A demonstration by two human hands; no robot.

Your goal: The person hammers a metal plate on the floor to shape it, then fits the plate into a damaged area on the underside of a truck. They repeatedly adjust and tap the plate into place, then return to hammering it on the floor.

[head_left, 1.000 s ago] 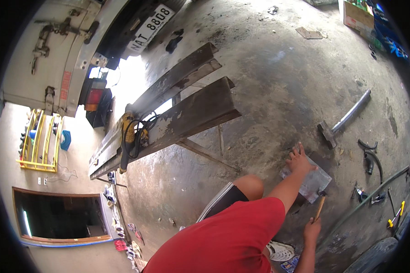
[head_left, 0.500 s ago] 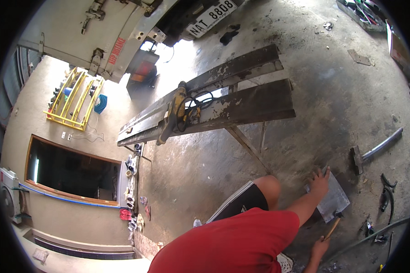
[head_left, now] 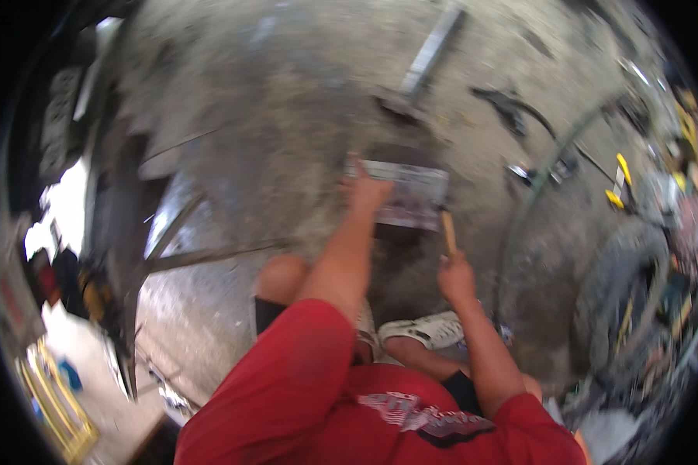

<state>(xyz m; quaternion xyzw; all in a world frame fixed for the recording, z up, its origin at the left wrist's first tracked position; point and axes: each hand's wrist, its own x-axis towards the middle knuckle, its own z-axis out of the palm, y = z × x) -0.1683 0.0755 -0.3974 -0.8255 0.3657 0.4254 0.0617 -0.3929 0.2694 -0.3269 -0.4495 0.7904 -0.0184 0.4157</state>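
A thin grey metal sheet (head_left: 415,186) is just ahead of me, close to the concrete floor. My left hand (head_left: 367,192) grips its left end, with one finger pointing up along the edge; blur hides the other fingers partly. Closed around the wooden handle of a hammer (head_left: 449,231) is my right hand (head_left: 456,279). The hammer's small dark head is by the sheet's right edge; I cannot tell whether they touch. A dark patch or piece shows under the sheet's near edge.
Beyond the sheet lies a metal bar with a plate end (head_left: 430,58). A hose (head_left: 520,209) curves along the right, near black cable (head_left: 512,108) and a yellow-handled tool (head_left: 620,182). An old tyre (head_left: 624,287) lies at right. Metal stand legs (head_left: 209,256) are at left.
My view has swung right and down, bringing the sheet to the middle. My left hand has gone from lying spread on the sheet to gripping its end. The hammer stays in my right hand.
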